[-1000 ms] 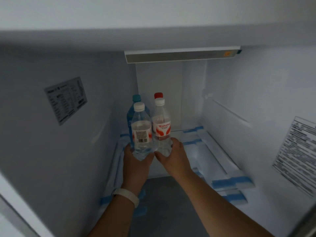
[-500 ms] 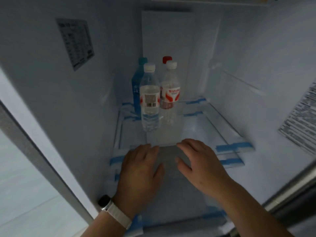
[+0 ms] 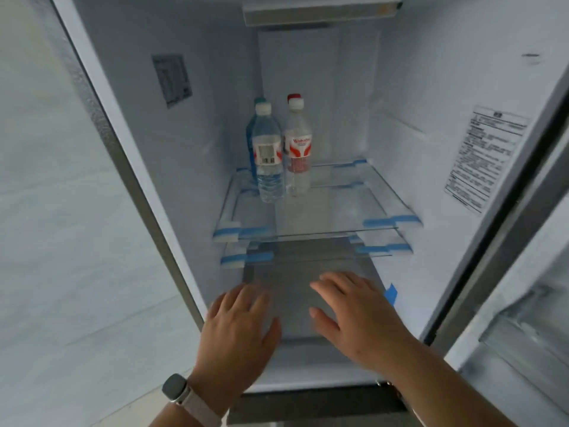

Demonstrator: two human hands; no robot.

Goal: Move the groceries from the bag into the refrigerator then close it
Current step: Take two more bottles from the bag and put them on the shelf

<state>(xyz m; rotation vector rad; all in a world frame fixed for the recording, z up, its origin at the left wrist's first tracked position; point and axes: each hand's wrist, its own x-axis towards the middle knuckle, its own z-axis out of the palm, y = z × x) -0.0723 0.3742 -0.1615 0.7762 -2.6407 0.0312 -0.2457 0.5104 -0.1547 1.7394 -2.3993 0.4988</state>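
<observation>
The refrigerator stands open in front of me. On its glass shelf (image 3: 354, 211), at the back left, two clear water bottles stand upright: one with a barcode label (image 3: 267, 155) and one with a red-and-white label (image 3: 297, 149). Behind them I see a blue bottle (image 3: 251, 134) and a red cap (image 3: 294, 97), mostly hidden. My left hand (image 3: 240, 331) and my right hand (image 3: 354, 315) hover empty, fingers spread, in front of the lower compartment, well below and apart from the bottles. The grocery bag is out of view.
The open refrigerator door (image 3: 523, 318) with its bins stands at the right. A second glass shelf (image 3: 381, 249) sits just under the first. The refrigerator's left wall (image 3: 197, 134) carries a sticker; a pale room wall (image 3: 46, 211) lies at the left.
Both hands let go of the two front bottles, which now stand on the shelf, and drew back toward me and downward. The view pulled back from the refrigerator.
</observation>
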